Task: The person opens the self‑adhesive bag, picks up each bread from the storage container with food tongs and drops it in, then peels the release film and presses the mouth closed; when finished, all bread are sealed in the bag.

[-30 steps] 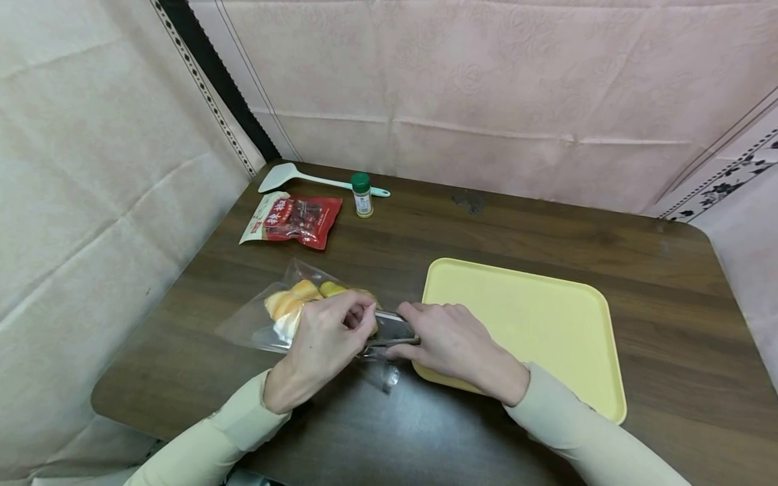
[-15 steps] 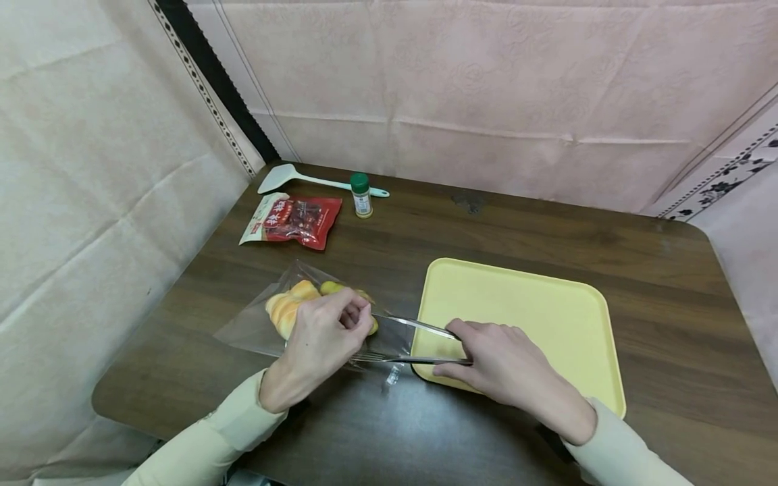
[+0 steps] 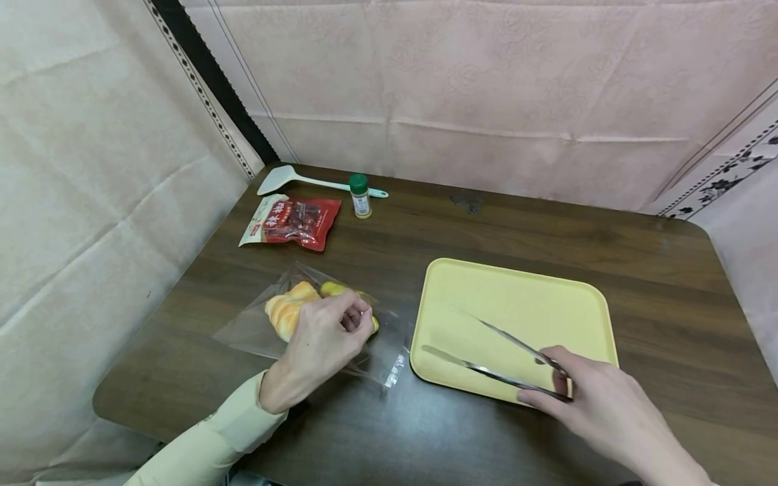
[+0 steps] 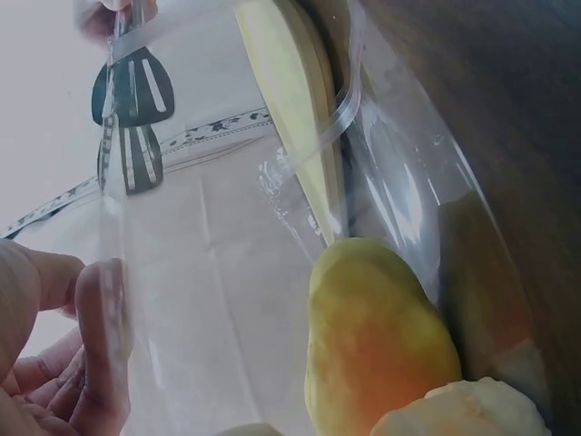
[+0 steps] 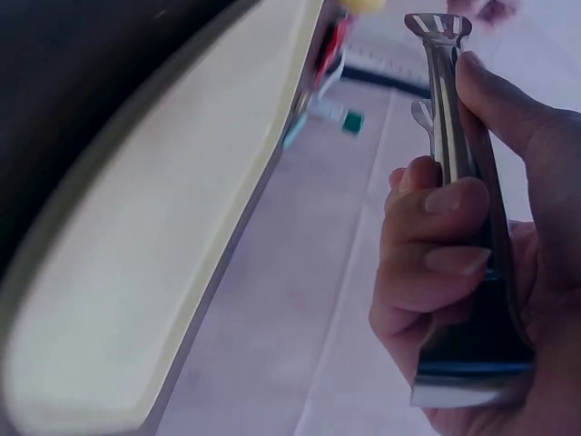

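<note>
My left hand point(image 3: 325, 337) pinches the upper rim of a clear plastic bag point(image 3: 249, 331) lying on the table. Inside the bag are a bread roll point(image 3: 286, 314) and a yellow-green pear point(image 4: 377, 336), partly behind the hand in the head view. Metal tongs point(image 3: 486, 372) are in my right hand point(image 3: 614, 412), thumb and fingers round their handle. The tongs' two arms stand apart over the yellow tray point(image 3: 516, 290), nothing between them. Slotted tong heads show in the left wrist view.
Behind the bag lie a red food packet point(image 3: 304, 219) and a pale turquoise spatula point(image 3: 279, 179). A small green-capped seasoning bottle point(image 3: 360, 199) stands beside them. Cloth curtains point(image 3: 474, 88) hang along the table's far and left sides.
The right hand has drawn the tongs out of the bag, right and towards me, over the tray. The tongs' arms have spread wider. The left hand has stayed at the bag.
</note>
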`<state>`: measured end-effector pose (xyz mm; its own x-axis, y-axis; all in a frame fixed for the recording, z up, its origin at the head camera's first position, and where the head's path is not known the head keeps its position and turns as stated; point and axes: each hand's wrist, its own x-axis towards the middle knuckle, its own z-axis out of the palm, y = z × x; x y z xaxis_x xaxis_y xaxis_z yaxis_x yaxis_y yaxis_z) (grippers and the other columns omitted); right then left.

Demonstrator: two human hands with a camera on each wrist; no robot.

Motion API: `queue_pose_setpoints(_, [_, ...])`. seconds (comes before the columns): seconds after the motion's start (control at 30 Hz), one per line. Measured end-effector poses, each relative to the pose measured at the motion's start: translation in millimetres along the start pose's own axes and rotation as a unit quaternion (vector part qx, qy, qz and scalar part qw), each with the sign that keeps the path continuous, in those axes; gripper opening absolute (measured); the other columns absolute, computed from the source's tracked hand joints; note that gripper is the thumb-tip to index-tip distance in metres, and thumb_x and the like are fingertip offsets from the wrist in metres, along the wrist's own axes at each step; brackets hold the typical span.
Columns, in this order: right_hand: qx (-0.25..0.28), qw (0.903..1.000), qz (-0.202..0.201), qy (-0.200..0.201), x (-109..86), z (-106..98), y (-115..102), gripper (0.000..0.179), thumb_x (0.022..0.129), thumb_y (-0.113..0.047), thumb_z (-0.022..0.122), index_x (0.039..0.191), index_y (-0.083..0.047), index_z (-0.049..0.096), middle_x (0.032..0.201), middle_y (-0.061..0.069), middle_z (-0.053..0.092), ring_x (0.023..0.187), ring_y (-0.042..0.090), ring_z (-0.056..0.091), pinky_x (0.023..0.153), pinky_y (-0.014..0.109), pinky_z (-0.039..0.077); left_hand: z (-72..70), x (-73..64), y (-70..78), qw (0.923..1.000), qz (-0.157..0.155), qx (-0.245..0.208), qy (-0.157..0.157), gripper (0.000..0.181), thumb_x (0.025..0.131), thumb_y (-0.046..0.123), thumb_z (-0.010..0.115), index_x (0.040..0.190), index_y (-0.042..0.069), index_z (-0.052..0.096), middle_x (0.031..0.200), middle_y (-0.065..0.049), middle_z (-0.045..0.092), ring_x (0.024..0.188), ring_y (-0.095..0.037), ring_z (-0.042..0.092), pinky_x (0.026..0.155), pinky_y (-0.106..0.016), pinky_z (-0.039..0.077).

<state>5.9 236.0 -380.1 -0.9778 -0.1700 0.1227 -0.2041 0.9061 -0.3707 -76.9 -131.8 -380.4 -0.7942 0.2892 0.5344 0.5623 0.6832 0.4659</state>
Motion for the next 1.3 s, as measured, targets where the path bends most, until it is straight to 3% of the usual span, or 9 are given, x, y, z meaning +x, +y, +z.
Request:
queue_pose_setpoints(0.33, [0.038,0.9908,0.114,0.063,-39.5,-11,64,0.032,0.088,-0.036,0.091,0.099,-0.022,0.065,0.07,-0.02,0.047,0.061,-0.005,0.04,0.062,0.017,0.027,6.4,-1.0,-2.9,0.9997,0.004,0.007,-0.022,0.018,0.081,-0.002,0.082,0.079,0.011,0.07,0.066,0.003,0.068,0.059,-0.001,0.057,0.056,-0.016,0.051])
queue_pose_setpoints(0.47, [0.03,0.9839,0.169,0.051,-46.9,-17,89,0.031,0.094,-0.041,0.085,0.101,-0.018,0.064,0.07,-0.018,0.048,0.063,-0.004,0.04,0.063,0.016,0.026,7.9,-2.1,-3.6,0.9996,0.002,0.001,-0.027,0.018,0.081,-0.002,0.081,0.079,0.012,0.07,0.066,0.004,0.068,0.059,0.001,0.057,0.056,-0.015,0.05])
queue_pose_setpoints(0.53, [0.025,0.9805,0.191,0.036,-48.2,-19,102,0.041,0.097,-0.044,0.081,0.115,-0.009,0.066,0.074,-0.016,0.054,0.066,-0.006,0.041,0.066,0.017,0.028,8.3,-2.3,-3.4,0.9996,0.001,0.002,-0.028,0.018,0.082,-0.002,0.081,0.079,0.012,0.07,0.066,0.004,0.068,0.059,0.001,0.057,0.056,-0.015,0.05])
queue_pose_setpoints(0.6, [0.024,0.9754,0.219,0.015,-48.1,-19,115,0.06,0.101,-0.048,0.075,0.131,0.002,0.061,0.078,-0.009,0.065,0.071,-0.001,0.053,0.074,0.025,0.042,8.6,-2.3,-3.5,0.9996,0.0,0.003,-0.028,0.018,0.082,-0.002,0.081,0.079,0.012,0.07,0.066,0.004,0.068,0.059,0.002,0.057,0.056,-0.015,0.05])
queue_pose_setpoints(0.7, [0.022,0.9669,0.254,0.001,-48.9,-19,132,0.078,0.105,-0.051,0.067,0.144,0.014,0.048,0.085,0.015,0.074,0.08,0.032,0.07,0.079,0.05,0.049,8.5,-2.1,-3.4,0.9995,0.001,0.005,-0.03,0.017,0.082,-0.002,0.081,0.079,0.011,0.071,0.065,0.004,0.068,0.059,0.001,0.057,0.056,-0.015,0.05])
queue_pose_setpoints(0.77, [0.025,0.9606,0.277,-0.001,-50.2,-18,141,0.082,0.107,-0.052,0.061,0.144,0.019,0.044,0.092,0.032,0.073,0.089,0.062,0.066,0.079,0.065,0.046,8.5,-2.0,-3.5,0.9994,-0.001,0.004,-0.033,0.017,0.082,-0.002,0.081,0.08,0.011,0.071,0.066,0.004,0.068,0.059,0.001,0.057,0.056,-0.015,0.05])
queue_pose_setpoints(0.83, [0.021,0.9562,0.292,0.002,-52.2,-18,148,0.081,0.108,-0.051,0.058,0.143,0.02,0.043,0.1,0.042,0.069,0.099,0.073,0.059,0.077,0.064,0.046,8.6,-2.0,-3.3,0.9993,-0.003,0.003,-0.037,0.016,0.082,-0.002,0.081,0.08,0.011,0.071,0.066,0.004,0.069,0.059,0.001,0.057,0.056,-0.016,0.05])
queue_pose_setpoints(1.17, [0.006,0.9425,0.332,-0.037,-50.2,-19,171,0.088,0.111,-0.055,0.049,0.142,0.027,0.038,0.118,0.051,0.063,0.106,0.076,0.055,0.078,0.065,0.047,8.7,-1.9,-3.1,0.9987,-0.012,-0.003,-0.049,0.015,0.083,-0.002,0.082,0.081,0.01,0.072,0.067,0.003,0.07,0.06,0.001,0.058,0.057,-0.016,0.051])
queue_pose_setpoints(1.3, [0.014,0.9278,0.368,-0.059,-47.6,-21,170,0.091,0.112,-0.056,0.046,0.144,0.028,0.03,0.125,0.057,0.055,0.111,0.079,0.05,0.082,0.069,0.047,9.1,-1.2,-2.8,0.9987,-0.009,-0.002,-0.049,0.015,0.083,-0.002,0.081,0.081,0.011,0.072,0.067,0.003,0.07,0.06,0.002,0.058,0.057,-0.015,0.051])
